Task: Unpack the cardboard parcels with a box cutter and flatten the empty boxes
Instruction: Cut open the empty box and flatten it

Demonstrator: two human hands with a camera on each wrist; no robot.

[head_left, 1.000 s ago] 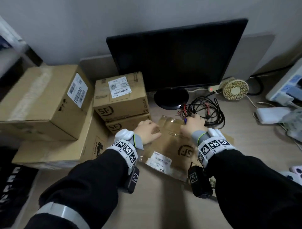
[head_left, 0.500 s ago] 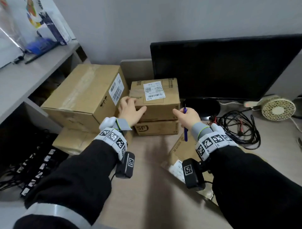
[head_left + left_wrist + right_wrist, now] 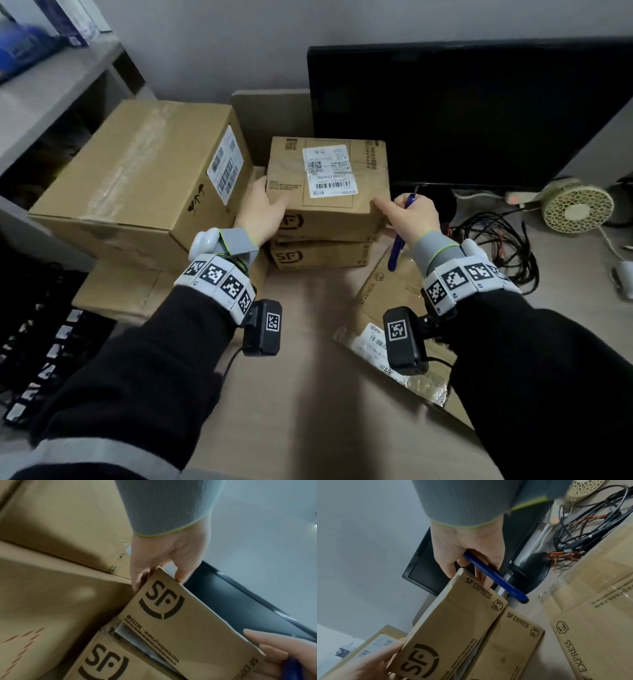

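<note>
A small SF parcel (image 3: 329,192) with a white label tops a stack in front of the monitor. My left hand (image 3: 262,209) grips its near left corner, thumb on top (image 3: 180,574). My right hand (image 3: 407,212) holds a blue box cutter (image 3: 399,246) in the palm while its fingers clasp the parcel's right corner (image 3: 453,615). The parcel is tilted up off the lower SF box (image 3: 322,255), with a gap showing in the left wrist view. A flattened SF box (image 3: 387,301) lies on the desk under my right wrist.
A big taped carton (image 3: 137,185) sits on a flat carton (image 3: 113,291) just left of the stack. The black monitor (image 3: 462,113) stands close behind, with tangled cables (image 3: 496,240) and a small fan (image 3: 575,205) to its right. A shelf (image 3: 51,96) runs along the left.
Both hands left the flattened box and went left to the stacked SF parcels. They now grip the top parcel's near corners, and it has tipped up off the lower box.
</note>
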